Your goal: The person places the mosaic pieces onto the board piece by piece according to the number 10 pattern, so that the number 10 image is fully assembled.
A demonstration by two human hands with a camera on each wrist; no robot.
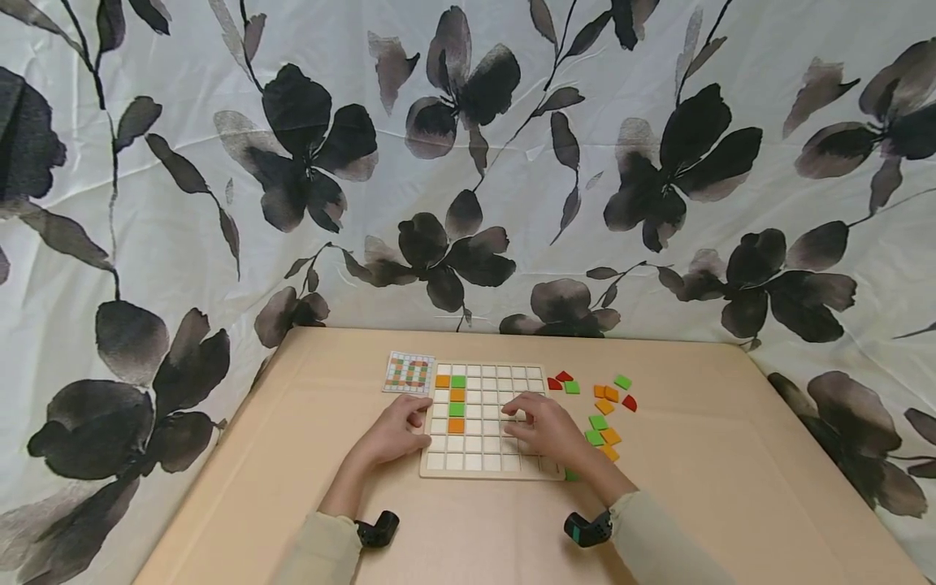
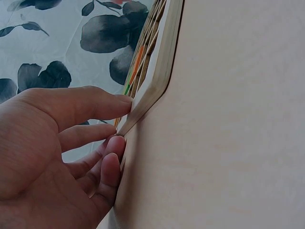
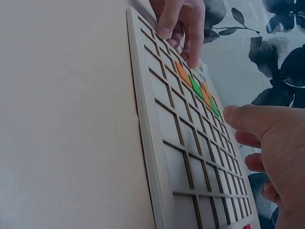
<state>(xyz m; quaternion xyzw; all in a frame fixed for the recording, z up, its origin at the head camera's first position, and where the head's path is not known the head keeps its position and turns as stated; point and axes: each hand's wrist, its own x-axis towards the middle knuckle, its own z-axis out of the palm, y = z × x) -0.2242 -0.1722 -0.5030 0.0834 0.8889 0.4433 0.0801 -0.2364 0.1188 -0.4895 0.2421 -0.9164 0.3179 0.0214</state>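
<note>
the pale wooden grid board (image 1: 483,476) lies on the tan table (image 1: 468,528), 5 orange and green square tiles (image 1: 457,409) in its left cells. the left hand (image 1: 396,429) rests parted fingers against its left edge, presumably steadying it; the right hand (image 1: 546,426) hovers above, fingers apart, pinching nothing visible.

Through my feed, the far cloth (image 1: 541,187) is white with black and grey flowers, the tabletop (image 1: 468,536) pale tan. I see the board (image 1: 490,444) gridded in white and light wood, its inset tiles (image 1: 457,396) orange in the far left corner, then green, orange, green, orange down the next column. The card (image 1: 408,373) at left carries a multicoloured grid; loose tiles (image 1: 611,394) at right are red, green and orange.
</note>
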